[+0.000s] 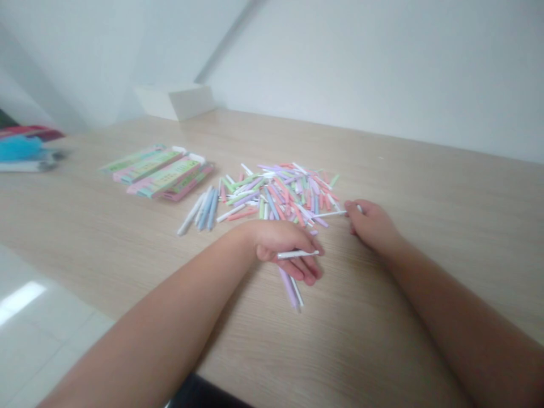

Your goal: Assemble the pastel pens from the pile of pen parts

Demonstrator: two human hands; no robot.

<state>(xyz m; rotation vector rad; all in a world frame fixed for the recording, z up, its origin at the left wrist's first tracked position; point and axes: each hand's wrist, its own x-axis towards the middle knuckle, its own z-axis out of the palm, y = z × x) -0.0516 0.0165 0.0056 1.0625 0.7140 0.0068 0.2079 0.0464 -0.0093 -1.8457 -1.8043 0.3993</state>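
Observation:
My left hand (289, 249) is turned palm up above the table, fingers loosely curled, with a slim white pen (297, 255) lying across it. To the right, my right hand (369, 224) is closed in a pinch on a white pen-like stick (331, 214), whose thin end points left to the edge of the pile. The pile (280, 192) holds many short pastel sticks that look like pens or pen parts, in pink, purple, green, blue and white. Below my left hand, a purple stick (289, 289) and a white stick (297, 292) lie side by side, partly hidden.
Left of the pile is a row of white and blue pens (202, 209). Behind it lie several flat pastel packets (161, 173). A white box (178, 102) stands by the wall. Blurred blue and red items (25, 147) sit far left, near the wooden table's (97, 226) edge.

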